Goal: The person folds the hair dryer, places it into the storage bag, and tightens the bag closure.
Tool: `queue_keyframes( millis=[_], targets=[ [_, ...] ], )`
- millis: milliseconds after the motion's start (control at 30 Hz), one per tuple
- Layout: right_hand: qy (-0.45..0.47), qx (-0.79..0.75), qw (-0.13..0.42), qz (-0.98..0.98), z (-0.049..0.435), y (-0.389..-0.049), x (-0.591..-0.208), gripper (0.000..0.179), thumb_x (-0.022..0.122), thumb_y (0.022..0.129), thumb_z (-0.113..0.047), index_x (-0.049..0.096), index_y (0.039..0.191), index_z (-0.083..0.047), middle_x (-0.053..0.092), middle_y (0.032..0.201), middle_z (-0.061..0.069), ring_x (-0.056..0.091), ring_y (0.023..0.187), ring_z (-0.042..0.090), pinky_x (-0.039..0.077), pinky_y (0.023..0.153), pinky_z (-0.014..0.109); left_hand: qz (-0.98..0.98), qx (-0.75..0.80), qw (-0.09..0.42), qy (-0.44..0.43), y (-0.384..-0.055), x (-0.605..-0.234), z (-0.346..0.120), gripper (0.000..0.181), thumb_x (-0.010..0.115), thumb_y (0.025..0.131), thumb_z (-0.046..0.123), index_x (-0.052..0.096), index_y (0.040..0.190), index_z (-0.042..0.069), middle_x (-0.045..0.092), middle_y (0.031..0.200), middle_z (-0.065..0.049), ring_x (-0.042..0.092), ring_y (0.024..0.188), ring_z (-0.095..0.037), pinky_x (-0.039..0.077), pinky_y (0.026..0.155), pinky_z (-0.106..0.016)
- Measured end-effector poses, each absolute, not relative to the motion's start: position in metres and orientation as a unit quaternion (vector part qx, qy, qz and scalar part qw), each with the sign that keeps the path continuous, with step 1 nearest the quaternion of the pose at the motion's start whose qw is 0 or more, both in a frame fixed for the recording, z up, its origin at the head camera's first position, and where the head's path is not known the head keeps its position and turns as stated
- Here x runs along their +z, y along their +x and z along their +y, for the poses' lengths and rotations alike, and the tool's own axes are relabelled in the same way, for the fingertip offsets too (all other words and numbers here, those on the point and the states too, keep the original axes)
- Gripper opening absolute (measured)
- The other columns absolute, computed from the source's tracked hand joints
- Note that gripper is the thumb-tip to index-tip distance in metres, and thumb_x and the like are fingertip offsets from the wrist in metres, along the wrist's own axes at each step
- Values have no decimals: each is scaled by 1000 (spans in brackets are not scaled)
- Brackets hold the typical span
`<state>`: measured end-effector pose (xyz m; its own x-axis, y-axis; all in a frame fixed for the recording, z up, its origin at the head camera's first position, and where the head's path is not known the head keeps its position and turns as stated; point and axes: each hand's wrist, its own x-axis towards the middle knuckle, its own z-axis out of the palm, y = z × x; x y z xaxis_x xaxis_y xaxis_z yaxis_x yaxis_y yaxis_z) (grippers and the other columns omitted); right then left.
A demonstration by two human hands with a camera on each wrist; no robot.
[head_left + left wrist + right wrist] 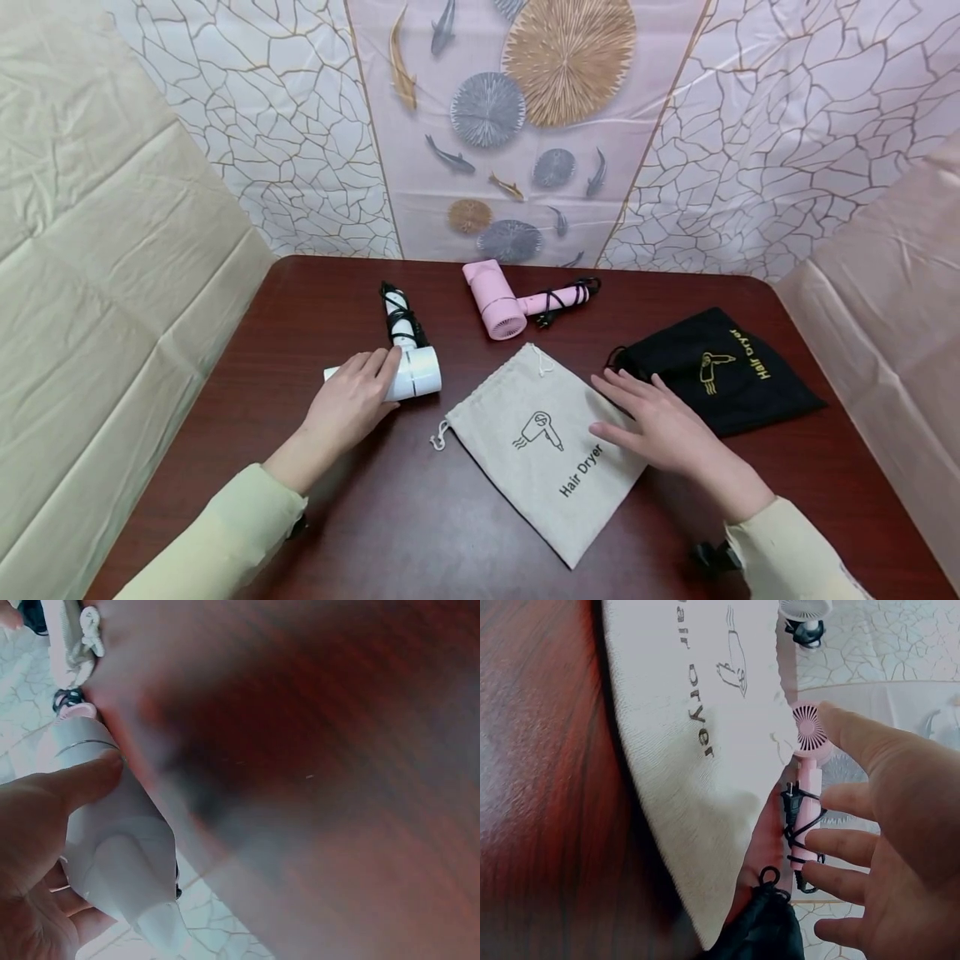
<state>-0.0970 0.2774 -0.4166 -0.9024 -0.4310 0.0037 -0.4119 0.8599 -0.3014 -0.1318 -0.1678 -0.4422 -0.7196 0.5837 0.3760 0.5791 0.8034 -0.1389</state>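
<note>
In the head view my left hand (352, 398) grips the barrel of a white hair dryer (420, 372) at left on the table. A black cord wraps its handle, which points to the back. The left wrist view shows my thumb (86, 784) across the white barrel (124, 810), with fingers on the other side. My right hand (663, 421) hovers with spread fingers over the right corner of a beige drawstring bag (536, 471) printed "Hair Dryer". Nothing is in that hand. The bag lies flat at the centre.
Behind the beige bag lies a pink hair dryer (495, 300), its handle wrapped in black cord. A black drawstring bag (738, 392) with gold print lies at right. The dark red table (247, 358) meets patterned cloth (315, 150) at its back edge.
</note>
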Motion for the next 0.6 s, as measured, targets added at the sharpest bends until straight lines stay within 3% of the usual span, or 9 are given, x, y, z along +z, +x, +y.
queue_keyframes(
  millis=[367, 600],
  targets=[
    [-237, -196, 50, 950, 261, -111, -410, 75, 73, 100, -45, 49, 161, -10, 46, 165, 18, 41, 154, 40, 23, 123, 73, -896, 4, 217, -387, -129, -417, -150, 80, 95, 81, 28, 58, 142, -8, 69, 125, -20, 67, 109, -36, 56, 103, -44],
    [-230, -256, 83, 935, 247, -123, -406, 81, 67, 104, -47, 32, 169, -14, 30, 174, 12, 27, 160, 39, 22, 127, 66, -868, 1, 250, -428, -128, -413, -139, 75, 92, 82, 28, 59, 141, -6, 69, 124, -18, 67, 111, -34, 55, 105, -43]
  ],
)
